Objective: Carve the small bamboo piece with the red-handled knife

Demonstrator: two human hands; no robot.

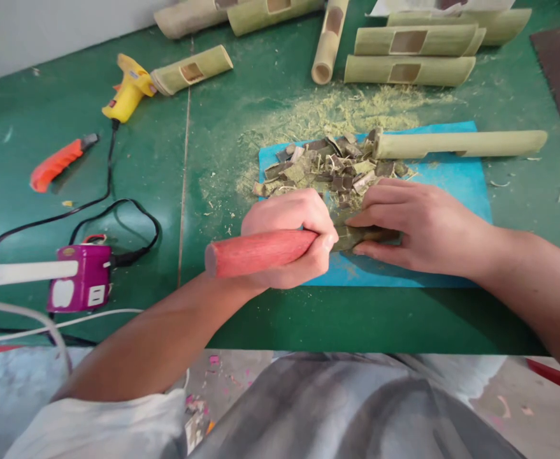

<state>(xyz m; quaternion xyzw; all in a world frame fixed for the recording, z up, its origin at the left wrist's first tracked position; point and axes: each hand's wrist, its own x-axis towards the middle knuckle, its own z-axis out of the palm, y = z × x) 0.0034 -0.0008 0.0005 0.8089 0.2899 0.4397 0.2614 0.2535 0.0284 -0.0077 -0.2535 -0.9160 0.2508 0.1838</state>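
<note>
My left hand (289,233) is wrapped round the red wooden handle (260,253) of a tool, whose working end is hidden behind my fingers. Close to its right, my right hand (413,223) pinches a dark strip of bamboo (351,236) against the blue mat (452,255). One end of the strip reaches my left fist; my right fingers cover part of the rest. Just beyond both hands lies a heap of cut bamboo chips (327,166). A long split bamboo piece (461,145) rests across the mat's far right corner.
Bamboo tubes with cut windows (408,70) lie along the back. At left are a yellow glue gun (129,89) touching a bamboo tube (193,70), an orange utility knife (62,164), and a purple power adapter (81,277) with cords. Sawdust (337,115) covers the green table (222,210).
</note>
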